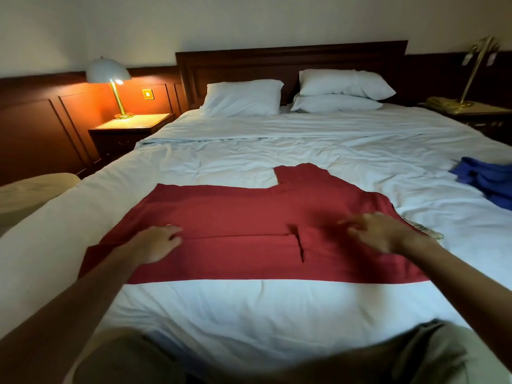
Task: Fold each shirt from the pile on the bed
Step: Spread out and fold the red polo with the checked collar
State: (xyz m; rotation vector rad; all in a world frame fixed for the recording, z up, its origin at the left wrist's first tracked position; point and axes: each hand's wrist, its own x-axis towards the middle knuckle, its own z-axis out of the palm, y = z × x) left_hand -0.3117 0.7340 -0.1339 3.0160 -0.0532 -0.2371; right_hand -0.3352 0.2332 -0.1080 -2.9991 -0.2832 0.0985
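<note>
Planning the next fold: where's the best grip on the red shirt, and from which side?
Probably the sleeve: the shirt lies flat, and only the sleeve juts out on the far side, with free edges. Pinch its tip from above, reaching across; the near side already looks folded in.

Red shirt (249, 212) lies spread flat across the white bed (277, 314), one sleeve pointing toward the headboard (291, 59), and a folded edge running between the hands. Left hand (155, 243) rests palm down on the shirt's left part, fingers flat. Right hand (379, 231) is over the right part, fingers spread and blurred; contact cannot be confirmed. Blue garment (487, 181) lies bunched at the bed's right edge, well apart. Three pillows (243, 97) sit at the head. Lit lamp (110, 79) stands on the left nightstand (133, 124).
</note>
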